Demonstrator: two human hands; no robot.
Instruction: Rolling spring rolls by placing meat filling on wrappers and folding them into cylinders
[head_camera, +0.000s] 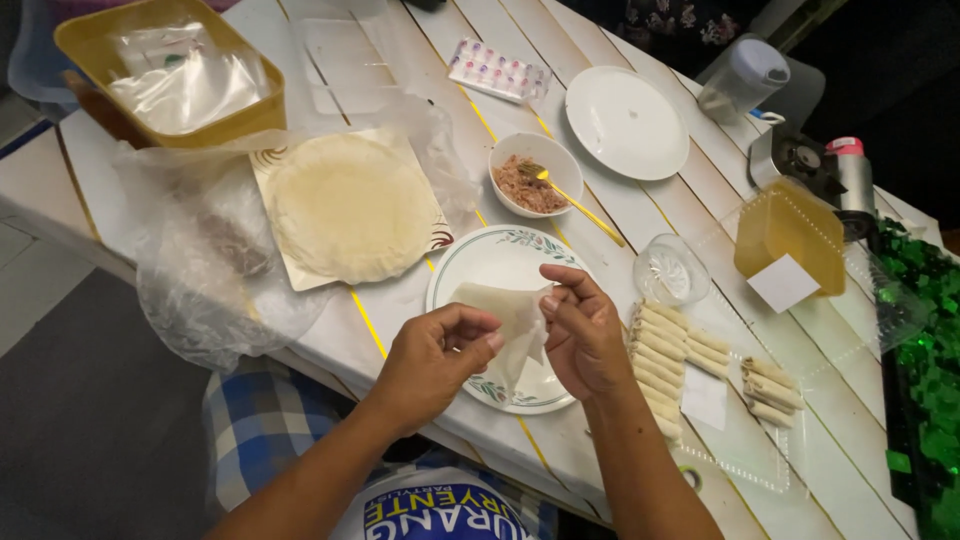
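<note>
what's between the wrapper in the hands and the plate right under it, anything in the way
Nothing visible. Both the left hand and the right hand pinch the thin wrapper directly over the floral-rimmed plate, whose centre shows bare. The filling bowl sits beyond the plate, off to the side.

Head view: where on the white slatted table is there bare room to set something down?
Bare boards lie between the round stack of pale wrappers and the blister pack, and between the empty white plate and the clear tray of finished rolls. It is crowded around the floral-rimmed plate, under both hands.
</note>
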